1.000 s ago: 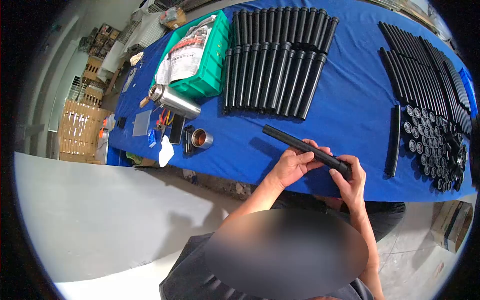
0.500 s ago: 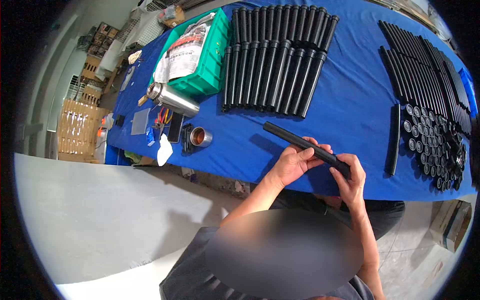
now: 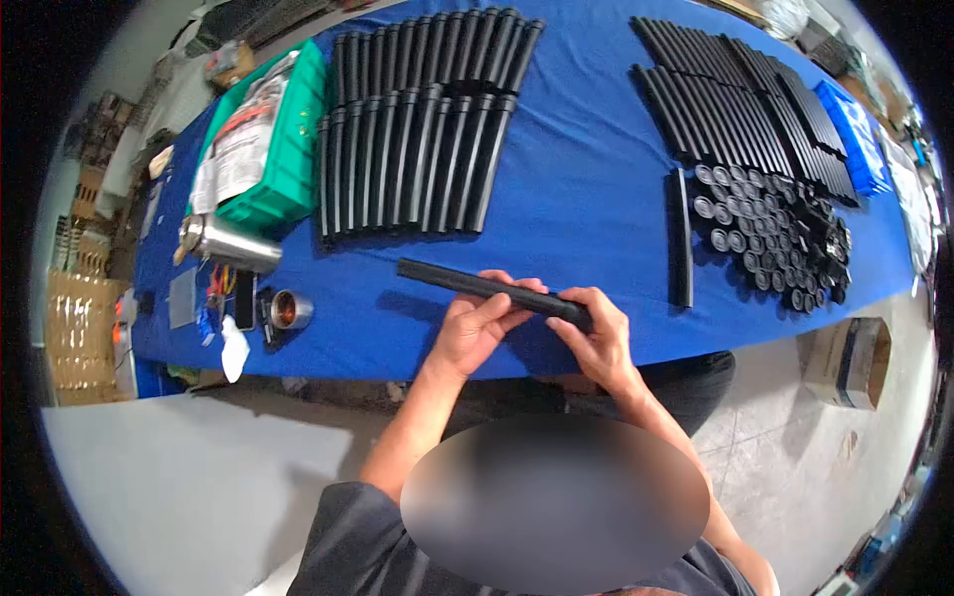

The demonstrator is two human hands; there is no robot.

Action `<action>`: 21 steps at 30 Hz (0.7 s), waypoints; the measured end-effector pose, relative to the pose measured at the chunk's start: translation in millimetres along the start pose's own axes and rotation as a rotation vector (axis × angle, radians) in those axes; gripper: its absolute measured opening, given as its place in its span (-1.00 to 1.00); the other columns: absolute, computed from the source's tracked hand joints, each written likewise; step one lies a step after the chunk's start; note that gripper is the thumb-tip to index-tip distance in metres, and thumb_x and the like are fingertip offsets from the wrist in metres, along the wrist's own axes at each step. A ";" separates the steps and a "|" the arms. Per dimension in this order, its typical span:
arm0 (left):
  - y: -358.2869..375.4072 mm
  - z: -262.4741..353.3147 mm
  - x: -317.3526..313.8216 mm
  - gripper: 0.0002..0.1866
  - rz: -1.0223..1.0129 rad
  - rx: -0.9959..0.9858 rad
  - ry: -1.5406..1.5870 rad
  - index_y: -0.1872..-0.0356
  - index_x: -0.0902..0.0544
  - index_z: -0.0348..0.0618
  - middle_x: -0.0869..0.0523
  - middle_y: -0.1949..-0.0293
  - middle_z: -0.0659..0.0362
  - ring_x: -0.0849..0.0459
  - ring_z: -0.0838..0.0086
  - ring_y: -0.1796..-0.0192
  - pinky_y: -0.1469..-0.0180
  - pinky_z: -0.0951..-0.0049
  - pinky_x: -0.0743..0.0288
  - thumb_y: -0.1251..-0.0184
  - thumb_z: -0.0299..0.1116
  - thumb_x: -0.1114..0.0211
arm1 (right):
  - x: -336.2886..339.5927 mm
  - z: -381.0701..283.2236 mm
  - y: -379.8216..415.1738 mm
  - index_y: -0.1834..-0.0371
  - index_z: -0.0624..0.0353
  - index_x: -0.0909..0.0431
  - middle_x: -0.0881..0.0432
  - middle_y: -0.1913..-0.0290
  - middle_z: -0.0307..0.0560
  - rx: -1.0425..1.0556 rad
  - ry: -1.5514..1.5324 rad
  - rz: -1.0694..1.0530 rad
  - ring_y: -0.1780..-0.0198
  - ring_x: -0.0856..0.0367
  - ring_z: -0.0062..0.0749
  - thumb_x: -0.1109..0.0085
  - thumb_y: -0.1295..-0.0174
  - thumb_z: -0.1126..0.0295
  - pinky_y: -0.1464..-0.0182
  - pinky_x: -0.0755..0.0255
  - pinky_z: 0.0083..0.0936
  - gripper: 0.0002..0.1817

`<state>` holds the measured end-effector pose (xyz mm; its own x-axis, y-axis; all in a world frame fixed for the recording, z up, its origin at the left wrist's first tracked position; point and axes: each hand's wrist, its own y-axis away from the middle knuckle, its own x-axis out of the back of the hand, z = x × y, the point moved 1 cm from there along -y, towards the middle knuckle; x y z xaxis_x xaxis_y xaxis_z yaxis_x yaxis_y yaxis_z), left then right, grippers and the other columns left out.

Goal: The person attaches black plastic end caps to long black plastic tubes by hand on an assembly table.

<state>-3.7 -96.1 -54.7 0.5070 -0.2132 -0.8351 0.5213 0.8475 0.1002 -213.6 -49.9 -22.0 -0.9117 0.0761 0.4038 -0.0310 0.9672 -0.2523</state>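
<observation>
A black tube is held level in front of me, just above the near edge of the blue-covered table, its long free end pointing left. My left hand is closed round its middle, thumb on top. At the tube's right end, my right hand grips with thumb and fingers; that end is partly hidden by the fingers. To the right on the cloth lies a single black tube. Beside it are many round black caps in a cluster.
Two rows of capped black tubes lie beyond my hands. Thinner black tubes are stacked at the far right. Leftward stand a green crate holding newspaper, a steel flask and a metal cup. A cardboard box sits on the floor.
The camera view has swung right, so everything on the table appears further left. Both hands still hold the same tube, with little visible change in grip.
</observation>
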 end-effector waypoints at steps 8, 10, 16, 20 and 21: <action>-0.2 -0.1 0.2 -0.69 -0.027 -0.033 0.028 -0.20 -0.60 -0.15 -0.68 -0.26 -0.19 -0.59 -0.05 -0.41 -0.49 -0.04 -0.51 -0.51 -0.49 -0.33 | -0.2 -4.5 -1.0 -0.04 0.25 -0.62 -0.71 0.15 0.10 -0.028 -0.020 0.005 0.15 -0.74 -0.04 -0.47 -0.26 0.41 0.08 -0.58 -0.29 -0.66; 0.8 -1.0 -1.5 -0.74 -0.015 -0.029 0.016 -0.17 -0.60 -0.14 -0.68 -0.27 -0.17 -0.58 0.00 -0.43 -0.50 -0.04 -0.49 -0.54 -0.47 -0.31 | -3.7 1.2 0.7 -0.04 0.25 -0.63 -0.72 0.17 0.04 -0.010 -0.018 0.040 0.16 -0.73 -0.20 -0.47 -0.26 0.43 0.09 -0.58 -0.33 -0.68; 3.4 2.4 4.3 -0.74 -0.012 -0.032 0.053 -0.18 -0.58 -0.11 -0.67 -0.28 -0.13 -0.58 0.05 -0.43 -0.48 0.02 -0.54 -0.55 -0.50 -0.28 | -12.2 -5.0 -0.5 -0.04 0.29 -0.63 -0.68 0.21 -0.07 -0.041 -0.062 0.045 0.20 -0.61 -0.45 -0.47 -0.25 0.48 0.12 -0.51 -0.47 -0.67; 0.7 -1.3 0.7 -0.73 0.009 -0.030 0.060 -0.19 -0.58 -0.11 -0.67 -0.29 -0.13 -0.61 0.04 -0.41 -0.44 0.04 -0.58 -0.54 -0.48 -0.30 | -10.7 2.9 -1.6 -0.05 0.26 -0.60 -0.68 0.13 0.01 0.079 -0.014 0.079 0.13 -0.69 -0.22 -0.48 -0.20 0.54 0.06 -0.56 -0.38 -0.63; -0.4 -1.1 -0.3 -0.72 0.017 -0.029 0.065 -0.19 -0.58 -0.12 -0.67 -0.28 -0.13 -0.62 0.04 -0.40 -0.44 0.04 -0.59 -0.54 -0.48 -0.30 | -10.0 3.1 -3.1 -0.06 0.24 -0.59 -0.69 0.09 0.04 0.159 0.034 0.093 0.10 -0.71 -0.15 -0.49 -0.19 0.54 0.03 -0.58 -0.33 -0.61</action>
<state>-4.8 -95.8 -55.1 0.4696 -0.1671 -0.8669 0.4921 0.8648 0.0999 -205.7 -54.5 -27.9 -0.8992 0.1747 0.4011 -0.0137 0.9051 -0.4249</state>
